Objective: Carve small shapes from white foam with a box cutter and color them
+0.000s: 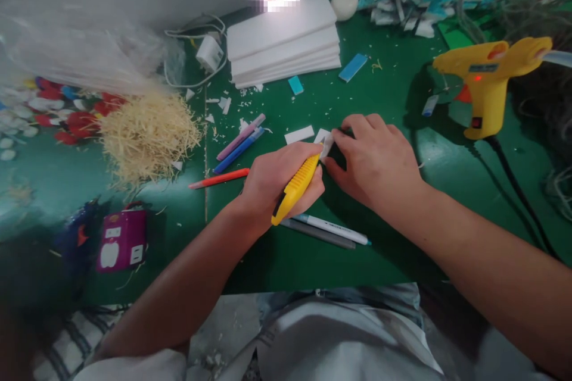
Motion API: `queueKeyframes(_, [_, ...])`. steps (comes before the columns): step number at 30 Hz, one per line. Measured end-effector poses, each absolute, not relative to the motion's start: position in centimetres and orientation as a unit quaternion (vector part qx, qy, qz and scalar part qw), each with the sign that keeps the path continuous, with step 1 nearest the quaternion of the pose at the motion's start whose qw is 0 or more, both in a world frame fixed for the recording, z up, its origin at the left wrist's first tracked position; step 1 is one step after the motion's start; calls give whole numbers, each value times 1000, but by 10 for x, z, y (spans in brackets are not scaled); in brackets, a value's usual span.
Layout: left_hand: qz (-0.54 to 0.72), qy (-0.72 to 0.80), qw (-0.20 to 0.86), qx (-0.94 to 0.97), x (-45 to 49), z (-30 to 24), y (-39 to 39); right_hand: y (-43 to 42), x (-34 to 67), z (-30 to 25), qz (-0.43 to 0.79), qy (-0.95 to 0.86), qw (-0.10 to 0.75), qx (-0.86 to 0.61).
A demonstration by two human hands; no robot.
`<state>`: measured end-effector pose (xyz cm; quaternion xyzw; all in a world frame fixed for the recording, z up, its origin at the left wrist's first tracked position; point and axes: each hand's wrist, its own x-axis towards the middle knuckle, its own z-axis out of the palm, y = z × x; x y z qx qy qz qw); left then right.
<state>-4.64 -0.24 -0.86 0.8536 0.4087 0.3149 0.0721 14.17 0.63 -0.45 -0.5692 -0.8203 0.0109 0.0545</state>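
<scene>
My left hand (pixel 274 181) is closed around a yellow utility knife (pixel 297 187), its tip end pointing away from me at a small white piece (pixel 326 140) on the green table. The blade itself is too small to make out. From the other side, my right hand (pixel 375 158) grips that piece with its thumb and fingertips, holding it down. Just beyond the knife lies a white strip (pixel 299 134). Nearer me are a white marker (pixel 335 228) and a grey marker (pixel 319 235). An orange-red marker (pixel 218 178) reaches towards my left hand.
A yellow glue gun (pixel 489 80) with a red light is at right, its black cord trailing forward. White foam sheets (pixel 281 41) are stacked at the back, beside a white charger (pixel 209 53). Straw-like shreds (pixel 149 137) and a purple box (pixel 123 241) are on the left.
</scene>
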Motion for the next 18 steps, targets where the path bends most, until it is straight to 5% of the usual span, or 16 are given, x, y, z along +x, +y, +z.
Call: queueKeyframes(18, [320,392,60,860,-59,-2,-20,8,140,0,33,-816,34,-576])
